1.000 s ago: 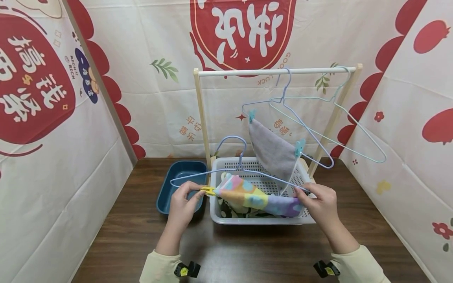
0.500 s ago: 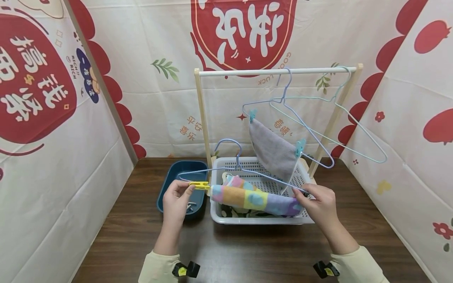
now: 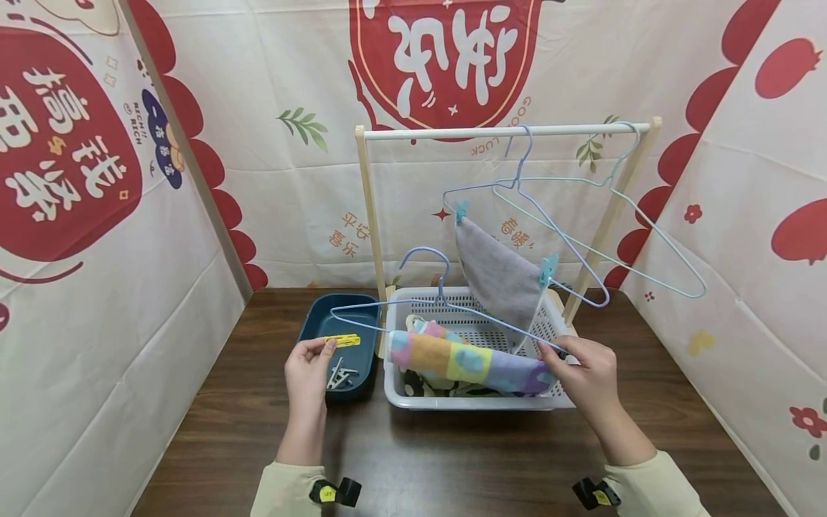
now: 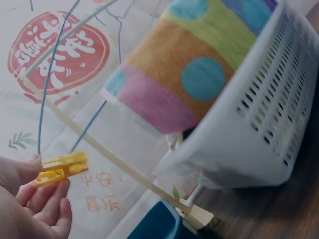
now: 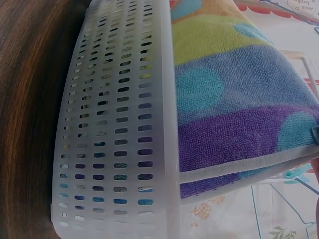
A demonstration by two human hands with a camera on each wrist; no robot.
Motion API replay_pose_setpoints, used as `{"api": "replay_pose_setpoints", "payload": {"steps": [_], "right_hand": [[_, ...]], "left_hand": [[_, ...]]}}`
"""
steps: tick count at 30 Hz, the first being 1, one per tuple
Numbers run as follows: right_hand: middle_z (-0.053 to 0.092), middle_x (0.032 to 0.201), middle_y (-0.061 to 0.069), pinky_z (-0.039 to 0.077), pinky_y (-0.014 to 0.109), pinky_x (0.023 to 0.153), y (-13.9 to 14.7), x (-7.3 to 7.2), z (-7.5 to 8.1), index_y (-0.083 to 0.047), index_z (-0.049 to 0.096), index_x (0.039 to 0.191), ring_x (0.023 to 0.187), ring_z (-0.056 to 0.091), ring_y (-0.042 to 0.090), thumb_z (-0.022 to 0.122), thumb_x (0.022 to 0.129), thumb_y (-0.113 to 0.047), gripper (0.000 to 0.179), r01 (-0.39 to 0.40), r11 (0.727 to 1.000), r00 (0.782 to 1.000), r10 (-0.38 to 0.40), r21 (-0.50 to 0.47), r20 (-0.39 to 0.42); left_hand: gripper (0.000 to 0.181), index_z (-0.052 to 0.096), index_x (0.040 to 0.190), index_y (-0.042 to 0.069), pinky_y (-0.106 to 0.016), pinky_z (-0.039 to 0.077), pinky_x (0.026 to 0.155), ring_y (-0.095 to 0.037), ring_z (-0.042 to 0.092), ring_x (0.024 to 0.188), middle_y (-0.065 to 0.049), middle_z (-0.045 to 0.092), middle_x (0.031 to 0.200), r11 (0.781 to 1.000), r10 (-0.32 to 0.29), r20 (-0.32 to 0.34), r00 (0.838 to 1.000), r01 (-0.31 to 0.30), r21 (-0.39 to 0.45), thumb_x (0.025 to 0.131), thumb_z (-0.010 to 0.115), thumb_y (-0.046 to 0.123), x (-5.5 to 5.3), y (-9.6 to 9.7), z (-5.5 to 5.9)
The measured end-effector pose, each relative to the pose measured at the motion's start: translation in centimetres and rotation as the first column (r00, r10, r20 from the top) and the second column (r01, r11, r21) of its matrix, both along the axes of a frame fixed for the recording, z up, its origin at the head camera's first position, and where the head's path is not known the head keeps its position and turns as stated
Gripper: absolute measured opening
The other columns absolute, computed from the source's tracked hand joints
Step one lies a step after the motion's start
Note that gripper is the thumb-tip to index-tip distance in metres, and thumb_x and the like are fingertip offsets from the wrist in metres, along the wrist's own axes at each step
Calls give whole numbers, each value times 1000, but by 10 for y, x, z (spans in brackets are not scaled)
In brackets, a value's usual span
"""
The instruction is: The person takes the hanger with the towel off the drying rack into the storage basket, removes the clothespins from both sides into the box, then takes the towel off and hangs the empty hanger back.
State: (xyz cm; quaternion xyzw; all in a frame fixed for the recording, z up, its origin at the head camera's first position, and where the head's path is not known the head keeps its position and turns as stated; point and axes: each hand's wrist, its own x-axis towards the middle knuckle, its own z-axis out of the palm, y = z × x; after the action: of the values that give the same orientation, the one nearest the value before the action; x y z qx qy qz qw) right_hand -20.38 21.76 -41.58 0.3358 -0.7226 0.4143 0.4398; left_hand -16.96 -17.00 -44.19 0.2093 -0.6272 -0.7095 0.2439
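Note:
My left hand [image 3: 306, 373] pinches a yellow clothespin [image 3: 344, 339] above the blue tray, apart from the towel. In the left wrist view the clothespin [image 4: 65, 167] sits between thumb and fingers. My right hand [image 3: 584, 366] pinches the right end of a blue hanger [image 3: 362, 307] and a corner of the multicoloured towel [image 3: 452, 359]. Beside those fingers shows a small dark thing [image 3: 561, 355], partly hidden. The towel hangs below the hanger over the basket. In the right wrist view its purple end [image 5: 229, 139] drapes by the basket wall.
The white basket [image 3: 478, 403] holds patterned cloth. To its left stands the blue tray [image 3: 310, 316] with several pale clothespins [image 3: 340, 375]. Behind, a rack [image 3: 439, 133] carries a blue hanger with a grey cloth [image 3: 497, 269] clipped on, and a mint hanger [image 3: 672, 251].
My left hand has moved left with the yellow clothespin, away from the towel's left end, to above the tray. The hanger's left arm shifted slightly. My right hand has hardly moved.

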Motion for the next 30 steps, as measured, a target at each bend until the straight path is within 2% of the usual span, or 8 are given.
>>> {"api": "replay_pose_setpoints", "payload": {"steps": [2, 5, 12, 16, 26, 30], "right_hand": [[67, 64, 6, 43, 10, 60, 0, 1, 0, -4, 70, 69, 58, 54, 4, 68, 91, -31, 35, -2, 1000, 1000, 2, 3, 9], [68, 65, 6, 45, 11, 60, 0, 1, 0, -4, 70, 70, 59, 55, 4, 68, 91, -31, 34, -7, 1000, 1000, 7, 7, 20], [65, 62, 10, 45, 14, 55, -1, 0, -2, -1, 68, 66, 56, 54, 5, 67, 92, -39, 46, 5, 1000, 1000, -5, 0, -1], [65, 62, 11, 46, 12, 58, -1, -1, -3, 0, 68, 67, 57, 56, 5, 66, 92, -42, 48, 5, 1000, 1000, -5, 0, -10], [65, 61, 8, 45, 12, 57, -1, -4, -4, -2, 68, 66, 56, 54, 5, 66, 92, -40, 46, -10, 1000, 1000, 10, 8, -17], [65, 61, 5, 43, 15, 53, -1, -5, -4, -4, 69, 67, 55, 52, 4, 67, 92, -38, 42, -14, 1000, 1000, 14, 15, -23]], "left_hand": [[20, 61, 101, -7, -17, 51, 72, -12, 62, 80, -12, 64, 92, 1000, -22, 53, 998, 23, -16, 87, 72, 3, -1, -1, -3], [26, 61, 108, -4, -25, 53, 81, -16, 63, 86, -16, 64, 100, 995, -72, 122, 990, 80, -63, 89, 72, 8, -1, -2, -5], [33, 63, 118, 1, -26, 52, 83, -23, 65, 98, -16, 65, 109, 972, -158, 180, 971, 184, -144, 88, 73, 13, -3, -4, -11], [34, 63, 119, 4, -39, 50, 91, -26, 63, 103, -14, 63, 111, 964, -177, 224, 958, 214, -156, 89, 72, 16, -3, -6, -15], [34, 61, 120, 3, -39, 51, 89, -28, 62, 103, -16, 62, 113, 960, -186, 228, 956, 226, -166, 89, 72, 12, -6, -7, -25], [36, 60, 120, -1, -32, 53, 84, -31, 63, 103, -20, 62, 113, 958, -185, 189, 964, 220, -182, 88, 73, 8, -6, -7, -28]]}}
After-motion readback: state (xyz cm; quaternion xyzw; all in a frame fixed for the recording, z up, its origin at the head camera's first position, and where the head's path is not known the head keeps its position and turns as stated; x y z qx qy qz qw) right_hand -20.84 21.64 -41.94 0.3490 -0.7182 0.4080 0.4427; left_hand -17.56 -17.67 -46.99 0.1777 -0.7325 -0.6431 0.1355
